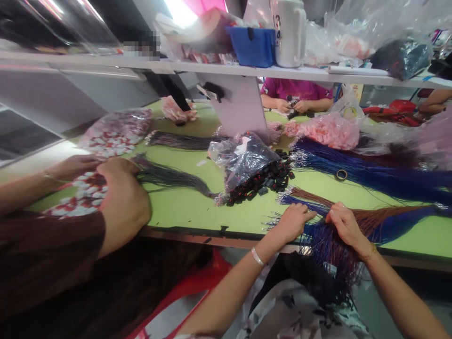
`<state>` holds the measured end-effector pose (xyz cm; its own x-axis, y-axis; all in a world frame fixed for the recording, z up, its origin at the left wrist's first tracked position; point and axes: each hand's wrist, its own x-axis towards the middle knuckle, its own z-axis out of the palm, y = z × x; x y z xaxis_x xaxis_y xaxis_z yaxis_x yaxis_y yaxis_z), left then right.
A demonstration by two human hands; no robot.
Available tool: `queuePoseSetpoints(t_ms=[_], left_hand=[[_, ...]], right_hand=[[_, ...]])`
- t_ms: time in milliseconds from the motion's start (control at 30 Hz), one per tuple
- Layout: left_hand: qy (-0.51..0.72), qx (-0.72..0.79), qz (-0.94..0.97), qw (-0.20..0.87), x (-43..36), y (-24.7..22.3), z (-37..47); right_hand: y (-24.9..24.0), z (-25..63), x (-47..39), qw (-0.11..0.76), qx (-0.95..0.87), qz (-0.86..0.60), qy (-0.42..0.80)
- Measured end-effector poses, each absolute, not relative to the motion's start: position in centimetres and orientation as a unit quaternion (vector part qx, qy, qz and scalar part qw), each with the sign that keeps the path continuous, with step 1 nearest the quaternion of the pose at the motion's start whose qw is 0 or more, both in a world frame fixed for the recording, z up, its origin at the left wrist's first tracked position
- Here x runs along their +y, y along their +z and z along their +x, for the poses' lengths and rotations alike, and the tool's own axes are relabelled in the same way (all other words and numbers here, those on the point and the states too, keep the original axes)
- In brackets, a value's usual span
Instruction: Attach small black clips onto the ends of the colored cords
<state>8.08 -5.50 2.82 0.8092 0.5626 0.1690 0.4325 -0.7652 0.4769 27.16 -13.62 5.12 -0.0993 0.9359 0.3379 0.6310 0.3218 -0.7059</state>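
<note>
My left hand is closed over the metal-tipped ends of some blue wires near the table's front edge. Close to its right, my right hand pinches the same bundle, whose loose blue and brown strands hang over the edge towards my lap. Just behind my hands lies a bundle of brown wires with silvery terminals at its left end. What exactly sits between my fingertips is too small to make out. Left of my hands, black connector housings spill from a clear plastic bag.
A co-worker's arms reach over white and red parts at the left. Dark wire bundles lie mid-table. Behind my hands are a tape roll and long blue wires. A shelf crosses above; another person sits opposite.
</note>
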Motion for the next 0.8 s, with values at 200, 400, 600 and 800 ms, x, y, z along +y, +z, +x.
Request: queuePoseSetpoints(t_ms=[200, 400, 600, 800], left_hand=[[0.07, 0.239, 0.958, 0.144, -5.6, 3.1, 9.0], [0.078, 0.264, 0.949, 0.156, -5.3, 3.2, 9.5], [0.108, 0.275, 0.936, 0.191, -4.6, 3.3, 9.4], [0.147, 0.298, 0.913, 0.237, -3.4, 3.3, 8.9]], right_hand=[[4.5, 27.5, -13.7, 0.45, -0.655, -0.554, 0.249], [4.3, 27.5, -13.8, 0.448, -0.656, -0.555, 0.248], [5.3, 26.6, -13.7, 0.351, -0.76, -0.528, 0.141], [5.5, 25.6, -14.4, 0.241, -0.811, -0.528, 0.079]])
